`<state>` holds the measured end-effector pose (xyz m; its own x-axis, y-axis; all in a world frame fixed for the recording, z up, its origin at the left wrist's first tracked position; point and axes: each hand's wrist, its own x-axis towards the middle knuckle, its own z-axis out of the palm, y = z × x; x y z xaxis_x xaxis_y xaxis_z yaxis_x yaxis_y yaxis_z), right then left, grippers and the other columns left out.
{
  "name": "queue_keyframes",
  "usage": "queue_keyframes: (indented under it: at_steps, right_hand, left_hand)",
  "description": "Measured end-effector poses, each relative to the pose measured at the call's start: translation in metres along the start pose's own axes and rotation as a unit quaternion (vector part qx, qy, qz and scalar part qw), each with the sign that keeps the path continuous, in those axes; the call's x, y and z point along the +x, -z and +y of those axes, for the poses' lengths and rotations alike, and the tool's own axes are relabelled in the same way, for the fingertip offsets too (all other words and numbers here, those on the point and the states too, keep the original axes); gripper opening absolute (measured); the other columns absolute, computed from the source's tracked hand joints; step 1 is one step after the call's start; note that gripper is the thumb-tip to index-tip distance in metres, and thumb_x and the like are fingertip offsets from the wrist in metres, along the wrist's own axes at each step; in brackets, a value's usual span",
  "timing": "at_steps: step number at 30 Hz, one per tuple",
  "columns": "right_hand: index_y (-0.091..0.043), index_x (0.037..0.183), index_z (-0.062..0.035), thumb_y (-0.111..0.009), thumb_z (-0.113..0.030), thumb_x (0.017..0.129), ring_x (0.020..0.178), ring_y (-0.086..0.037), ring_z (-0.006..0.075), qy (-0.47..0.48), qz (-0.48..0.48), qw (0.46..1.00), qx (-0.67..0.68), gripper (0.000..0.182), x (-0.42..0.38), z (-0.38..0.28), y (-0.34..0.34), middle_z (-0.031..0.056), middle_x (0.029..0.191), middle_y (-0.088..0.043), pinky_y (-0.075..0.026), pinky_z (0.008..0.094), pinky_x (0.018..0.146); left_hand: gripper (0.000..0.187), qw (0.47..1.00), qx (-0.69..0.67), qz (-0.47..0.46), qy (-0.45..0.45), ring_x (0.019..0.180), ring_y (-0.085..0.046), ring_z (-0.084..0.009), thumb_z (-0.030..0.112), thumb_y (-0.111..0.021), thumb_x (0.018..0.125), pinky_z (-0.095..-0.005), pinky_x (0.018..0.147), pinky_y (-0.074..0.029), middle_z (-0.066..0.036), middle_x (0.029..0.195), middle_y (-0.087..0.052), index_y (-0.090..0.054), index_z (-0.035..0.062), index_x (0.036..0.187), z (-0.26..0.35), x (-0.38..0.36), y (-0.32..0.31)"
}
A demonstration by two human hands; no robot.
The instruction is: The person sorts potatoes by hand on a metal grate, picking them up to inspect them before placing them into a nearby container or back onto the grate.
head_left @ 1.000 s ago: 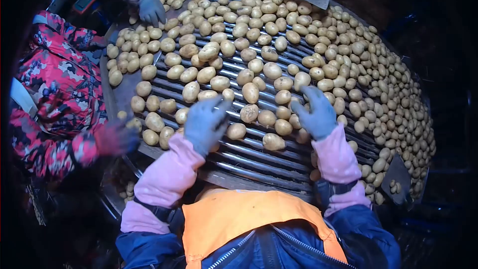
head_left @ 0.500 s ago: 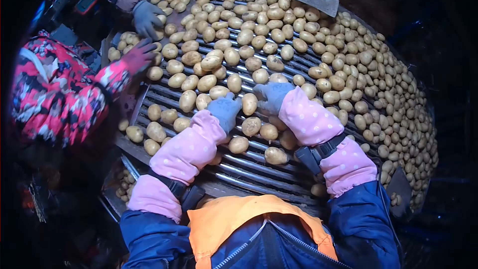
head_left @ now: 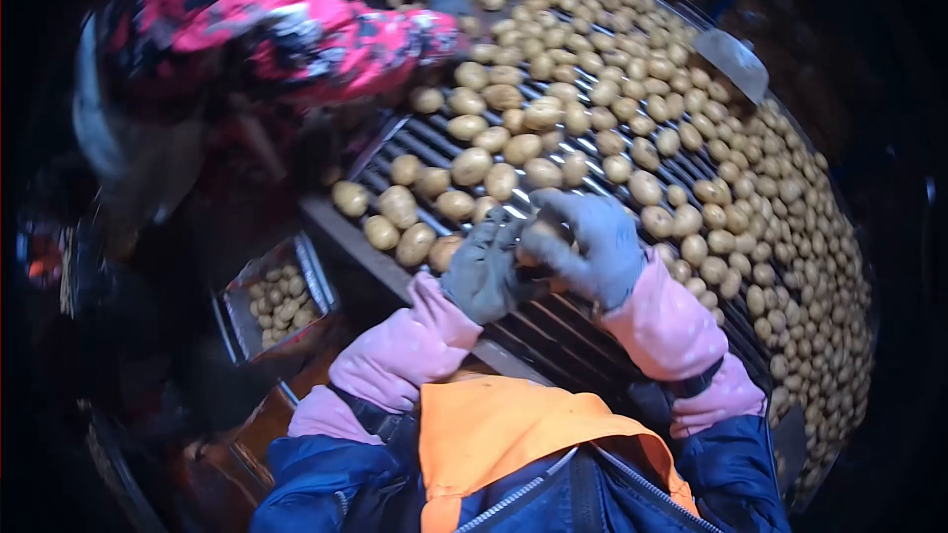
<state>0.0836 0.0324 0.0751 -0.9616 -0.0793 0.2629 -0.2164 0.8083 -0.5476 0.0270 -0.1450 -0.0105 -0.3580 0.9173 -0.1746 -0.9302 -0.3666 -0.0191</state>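
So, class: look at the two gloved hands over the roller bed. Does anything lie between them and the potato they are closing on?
Nothing visible does. The left hand and right hand are cupped together around one potato on the roller bed, gloves touching it. Whether either hand grips it is too blurred to tell.

A tan potato (head_left: 538, 237) sits between both gloved hands, above the roller bars.
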Motion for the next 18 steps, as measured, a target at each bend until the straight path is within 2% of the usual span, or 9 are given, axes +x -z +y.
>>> queue_keyframes:
  at_steps: [3,6,8,11,13,14,15,16,18]
  right_hand:
    - [-0.061,0.13,-0.0041,-0.077,-0.039,0.085,0.098,-0.065,0.0378,0.068,0.034,0.997,-0.008,0.059,0.004,-0.015,-0.015,0.0191,0.111,-0.068,-0.049,0.0459,0.087]
    - [-0.06,0.132,0.0002,-0.076,-0.025,0.089,0.112,-0.066,0.0336,-0.097,0.033,0.982,0.158,0.052,-0.014,0.009,-0.029,0.0196,0.121,-0.068,-0.051,0.0411,0.098]
    - [-0.059,0.135,-0.0001,-0.074,-0.022,0.093,0.114,-0.066,0.0265,-0.125,0.024,0.978,0.165,0.049,-0.025,0.009,-0.021,0.0175,0.123,-0.067,-0.052,0.038,0.098]
    - [-0.059,0.134,0.0004,-0.074,-0.019,0.093,0.11,-0.066,0.0252,-0.225,0.033,0.957,0.181,0.048,-0.048,0.022,-0.024,0.0155,0.121,-0.068,-0.053,0.0373,0.095]
    - [-0.06,0.132,0.0002,-0.074,-0.019,0.092,0.11,-0.065,0.0262,-0.188,0.063,0.974,0.113,0.047,-0.063,0.036,-0.027,0.0162,0.12,-0.068,-0.052,0.0372,0.096]
    - [-0.06,0.132,0.0001,-0.074,-0.019,0.092,0.11,-0.065,0.0267,-0.18,0.086,0.978,0.067,0.046,-0.075,0.042,-0.019,0.0166,0.119,-0.068,-0.052,0.0371,0.096]
    - [-0.061,0.129,0.0002,-0.075,-0.02,0.091,0.114,-0.064,0.0303,-0.177,0.097,0.979,0.026,0.045,-0.082,0.043,-0.008,0.0187,0.12,-0.067,-0.051,0.0388,0.097]
    - [-0.062,0.127,-0.0003,-0.073,-0.024,0.091,0.115,-0.063,0.0335,-0.18,0.125,0.975,-0.02,0.045,-0.101,0.06,-0.001,0.0208,0.121,-0.066,-0.05,0.0411,0.099]
    - [-0.062,0.127,-0.0008,-0.072,-0.029,0.092,0.114,-0.063,0.0347,-0.24,0.172,0.944,-0.149,0.046,-0.14,0.083,0.025,0.0209,0.124,-0.065,-0.049,0.0429,0.1]
  left_hand:
    - [0.042,0.998,0.014,0.012,-0.059,0.095,-0.064,-0.0223,0.033,-0.045,0.107,-0.0288,0.066,-0.055,-0.012,0.128,-0.061,-0.057,0.0058,0.137,0.002,-0.039,0.026]
    - [0.036,0.991,-0.042,-0.018,-0.128,0.088,-0.067,-0.0252,0.025,-0.046,0.107,-0.027,0.055,-0.054,-0.017,0.12,-0.064,-0.059,0.0044,0.133,0.022,-0.102,0.026]
    - [0.034,0.974,-0.064,-0.093,-0.199,0.092,-0.068,-0.0283,0.023,-0.049,0.105,-0.0307,0.056,-0.058,-0.018,0.123,-0.063,-0.06,0.004,0.13,0.051,-0.15,0.047]
    - [0.037,0.922,-0.056,0.087,-0.373,0.101,-0.066,-0.0332,0.029,-0.054,0.102,-0.0376,0.069,-0.06,-0.018,0.124,-0.062,-0.059,0.0045,0.129,0.113,-0.241,0.091]
    - [0.045,0.85,0.12,0.198,-0.473,0.114,-0.06,-0.0333,0.037,-0.057,0.1,-0.0414,0.081,-0.056,-0.017,0.133,-0.058,-0.056,0.0074,0.134,0.15,-0.284,0.135]
    - [0.049,0.633,0.467,0.346,-0.511,0.12,-0.058,-0.0333,0.04,-0.058,0.099,-0.0434,0.087,-0.054,-0.016,0.138,-0.056,-0.054,0.0088,0.136,0.157,-0.287,0.165]
    - [0.053,0.281,0.688,0.465,-0.482,0.126,-0.055,-0.0334,0.044,-0.06,0.098,-0.0453,0.093,-0.052,-0.016,0.142,-0.053,-0.052,0.0103,0.139,0.159,-0.287,0.18]
    - [0.057,0.162,0.707,0.464,-0.508,0.132,-0.052,-0.0334,0.047,-0.061,0.097,-0.0472,0.1,-0.05,-0.015,0.146,-0.051,-0.05,0.0117,0.141,0.157,-0.283,0.187]
    - [0.071,0.626,0.441,0.388,-0.514,0.142,-0.042,-0.0346,0.05,-0.065,0.095,-0.0569,0.111,-0.039,-0.013,0.156,-0.042,-0.039,0.0156,0.152,0.144,-0.263,0.172]
